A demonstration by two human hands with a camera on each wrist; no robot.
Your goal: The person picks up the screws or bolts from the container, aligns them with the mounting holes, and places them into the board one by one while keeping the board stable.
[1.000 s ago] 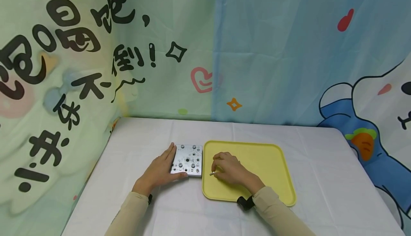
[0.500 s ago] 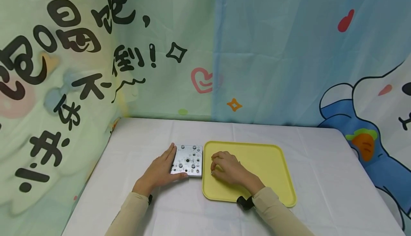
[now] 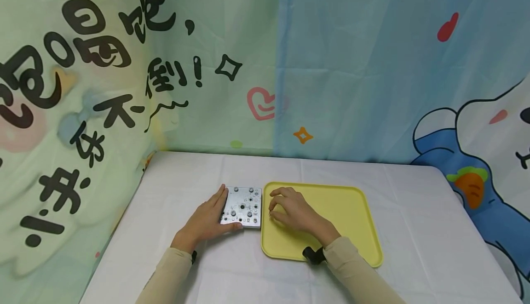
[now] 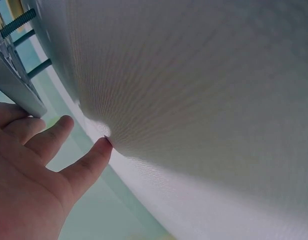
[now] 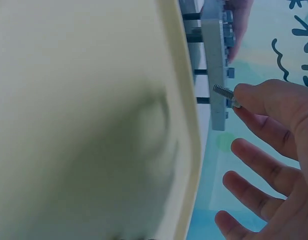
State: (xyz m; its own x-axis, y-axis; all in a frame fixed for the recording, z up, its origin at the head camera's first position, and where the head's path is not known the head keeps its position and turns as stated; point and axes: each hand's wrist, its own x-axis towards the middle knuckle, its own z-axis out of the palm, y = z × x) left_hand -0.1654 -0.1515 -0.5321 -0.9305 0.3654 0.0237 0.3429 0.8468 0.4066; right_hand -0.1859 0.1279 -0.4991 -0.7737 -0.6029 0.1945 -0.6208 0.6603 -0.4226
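Note:
A silver metal plate [image 3: 237, 207] with holes lies left of the tray, with several bolts set in it. Their threaded shanks [image 4: 39, 68] stick out underneath in the left wrist view. My left hand [image 3: 209, 215] rests against the plate's left side, fingers extended, its thumb along the near edge. In the left wrist view, one fingertip of that hand presses the white cloth. My right hand [image 3: 295, 210] is over the tray's left part and pinches a small bolt [image 5: 225, 93] between thumb and index finger, threaded end pointing away from the fingertips. Its other fingers are spread.
The yellow tray [image 3: 348, 221] sits right beside the plate, its raised rim [image 5: 186, 90] close to the plate's edge. A white cloth [image 3: 418, 230] covers the table. Printed fabric [image 3: 352, 65] hangs behind and to the left.
My right hand has shifted slightly left and away from me, and the bolt, earlier showing sideways, is now mostly hidden in the head view. The left hand and plate stay still.

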